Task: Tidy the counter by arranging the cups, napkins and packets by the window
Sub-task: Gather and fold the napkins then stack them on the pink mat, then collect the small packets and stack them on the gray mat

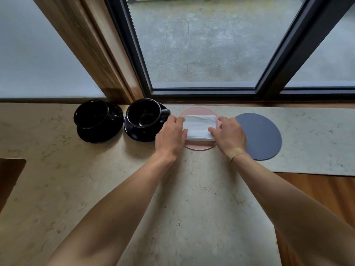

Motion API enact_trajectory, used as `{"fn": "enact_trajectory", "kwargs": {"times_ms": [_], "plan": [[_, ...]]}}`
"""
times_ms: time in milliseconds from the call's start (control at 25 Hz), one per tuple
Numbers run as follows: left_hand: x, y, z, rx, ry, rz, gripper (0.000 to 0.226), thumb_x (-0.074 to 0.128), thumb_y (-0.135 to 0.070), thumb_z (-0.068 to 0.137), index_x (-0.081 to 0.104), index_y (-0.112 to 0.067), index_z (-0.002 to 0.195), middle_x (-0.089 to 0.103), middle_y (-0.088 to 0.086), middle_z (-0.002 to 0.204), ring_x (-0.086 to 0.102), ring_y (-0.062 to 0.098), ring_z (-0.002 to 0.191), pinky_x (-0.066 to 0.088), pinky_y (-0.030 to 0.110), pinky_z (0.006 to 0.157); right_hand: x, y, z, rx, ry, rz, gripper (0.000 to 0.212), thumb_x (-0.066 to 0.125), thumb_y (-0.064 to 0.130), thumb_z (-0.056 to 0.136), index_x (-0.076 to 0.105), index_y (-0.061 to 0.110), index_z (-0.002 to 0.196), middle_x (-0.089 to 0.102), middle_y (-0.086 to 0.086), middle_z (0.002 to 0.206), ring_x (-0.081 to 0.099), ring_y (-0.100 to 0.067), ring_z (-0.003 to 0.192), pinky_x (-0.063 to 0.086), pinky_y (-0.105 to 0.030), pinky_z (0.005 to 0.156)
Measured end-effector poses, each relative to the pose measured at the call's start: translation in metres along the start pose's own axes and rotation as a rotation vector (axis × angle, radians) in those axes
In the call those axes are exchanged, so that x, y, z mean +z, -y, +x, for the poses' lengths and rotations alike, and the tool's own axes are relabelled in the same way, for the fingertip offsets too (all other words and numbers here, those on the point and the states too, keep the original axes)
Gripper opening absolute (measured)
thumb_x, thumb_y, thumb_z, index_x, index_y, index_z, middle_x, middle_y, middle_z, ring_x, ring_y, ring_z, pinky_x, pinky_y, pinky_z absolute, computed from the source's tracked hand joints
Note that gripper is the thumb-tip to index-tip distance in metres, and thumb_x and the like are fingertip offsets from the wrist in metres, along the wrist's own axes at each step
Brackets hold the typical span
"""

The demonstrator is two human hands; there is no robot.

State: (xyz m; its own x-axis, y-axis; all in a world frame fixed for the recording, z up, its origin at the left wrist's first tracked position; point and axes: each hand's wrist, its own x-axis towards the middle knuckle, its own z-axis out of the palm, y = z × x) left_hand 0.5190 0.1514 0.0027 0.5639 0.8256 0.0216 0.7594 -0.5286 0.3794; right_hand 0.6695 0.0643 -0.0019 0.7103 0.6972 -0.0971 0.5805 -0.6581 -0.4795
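Note:
A white stack of napkins (198,127) lies on a round pink mat (197,111) on the marble counter by the window. My left hand (170,136) presses against the stack's left side and my right hand (229,134) against its right side, fingers curled over the edges. Two black cups stand on black saucers to the left: one cup (144,113) touches close to my left hand, the other cup (92,114) is farther left. No packets are visible.
A round grey-blue mat (263,137) lies just right of my right hand. The window frame (203,92) and a wooden post (107,73) run along the back. The counter's edge drops to a wooden floor (317,189) at the right; a cut-out sits at the left (9,175).

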Motion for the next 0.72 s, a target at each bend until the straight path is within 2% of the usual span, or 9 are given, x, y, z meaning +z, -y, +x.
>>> {"fn": "enact_trajectory", "kwargs": {"times_ms": [120, 280, 440, 560, 640, 720], "plan": [[-0.009, 0.006, -0.015, 0.011, -0.017, -0.023, 0.032, 0.053, -0.032, 0.094, 0.054, -0.021, 0.124, 0.053, 0.001, 0.119, 0.056, 0.021, 0.103, 0.053, 0.04, 0.071, -0.009, 0.0, -0.018, -0.052, -0.037, 0.028, 0.049, 0.059, 0.045, 0.09, 0.051, 0.023, 0.133, 0.062, -0.006, 0.116, 0.06, -0.025, 0.096, 0.053, -0.038, 0.078], [-0.028, 0.018, -0.048, 0.033, -0.004, -0.041, 0.03, 0.052, -0.038, 0.094, 0.057, -0.025, 0.12, 0.054, -0.005, 0.12, 0.053, 0.015, 0.109, 0.049, 0.035, 0.069, -0.024, -0.001, -0.058, -0.152, -0.045, -0.033, 0.046, 0.056, 0.047, 0.091, 0.051, 0.028, 0.133, 0.065, -0.004, 0.113, 0.058, -0.024, 0.098, 0.056, -0.042, 0.077], [-0.055, 0.031, -0.102, 0.08, -0.008, -0.044, 0.029, 0.055, -0.038, 0.093, 0.059, -0.025, 0.118, 0.056, -0.006, 0.118, 0.053, 0.014, 0.109, 0.053, 0.035, 0.07, -0.039, -0.003, -0.116, -0.234, -0.086, -0.12, 0.044, 0.059, 0.048, 0.089, 0.058, 0.025, 0.127, 0.066, -0.005, 0.112, 0.057, -0.024, 0.098, 0.048, -0.04, 0.081], [-0.072, 0.04, -0.152, 0.103, -0.019, -0.044, 0.026, 0.059, -0.038, 0.09, 0.062, -0.025, 0.113, 0.059, -0.006, 0.11, 0.056, 0.015, 0.101, 0.055, 0.037, 0.066, -0.044, -0.007, -0.168, -0.263, -0.089, -0.113, 0.042, 0.065, 0.047, 0.085, 0.065, 0.023, 0.119, 0.07, -0.006, 0.107, 0.061, -0.027, 0.094, 0.051, -0.043, 0.08], [-0.078, 0.045, -0.189, 0.114, -0.018, -0.052, 0.026, 0.06, -0.038, 0.09, 0.063, -0.025, 0.111, 0.061, -0.006, 0.109, 0.058, 0.014, 0.1, 0.057, 0.037, 0.066, -0.046, -0.009, -0.205, -0.266, -0.052, -0.084, 0.041, 0.065, 0.047, 0.085, 0.066, 0.024, 0.118, 0.07, -0.006, 0.111, 0.063, -0.028, 0.098, 0.05, -0.044, 0.082], [-0.081, 0.048, -0.226, 0.105, 0.013, -0.046, 0.027, 0.057, -0.041, 0.091, 0.062, -0.025, 0.113, 0.062, -0.006, 0.114, 0.058, 0.013, 0.104, 0.056, 0.034, 0.07, -0.048, -0.013, -0.244, -0.251, 0.031, -0.051, 0.042, 0.057, 0.052, 0.088, 0.062, 0.029, 0.123, 0.065, -0.001, 0.124, 0.059, -0.027, 0.111, 0.047, -0.044, 0.09]]}}
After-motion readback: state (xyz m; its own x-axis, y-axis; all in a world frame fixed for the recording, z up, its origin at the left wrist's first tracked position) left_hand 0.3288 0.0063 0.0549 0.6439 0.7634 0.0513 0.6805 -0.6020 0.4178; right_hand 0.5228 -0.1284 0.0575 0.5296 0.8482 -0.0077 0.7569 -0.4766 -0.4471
